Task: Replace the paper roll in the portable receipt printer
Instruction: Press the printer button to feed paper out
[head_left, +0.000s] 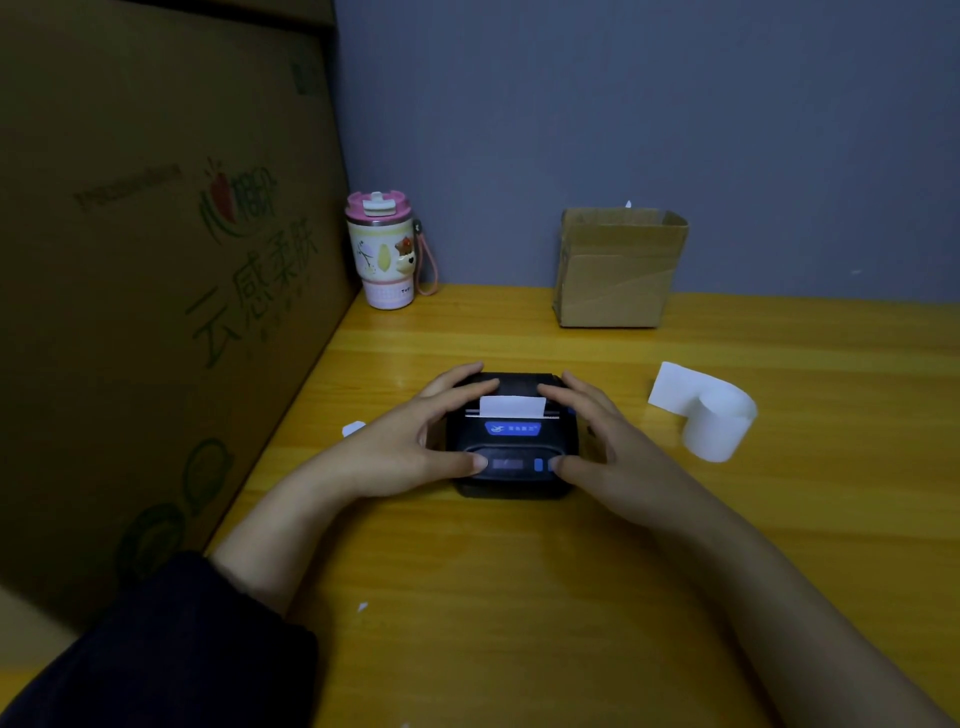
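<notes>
— Dim all over, isn't it? The wall (675, 104) goes grey-blue and the big carton (156, 260) on the left sinks into murk.

— Yes, though the yellow table (519, 597) catches soft sheen near its far edge, and the loose paper roll (719, 423) glows palest.

— Edges bow outward — wide lens. The dark sleeve (171, 649) is smeared, detail soft.

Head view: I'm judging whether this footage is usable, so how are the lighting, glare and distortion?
Head view: dim overall; soft glare streaks on the yellow table; wide-angle bending at the edges; the printer and white paper roll stay readable, the label text blurred.
</notes>
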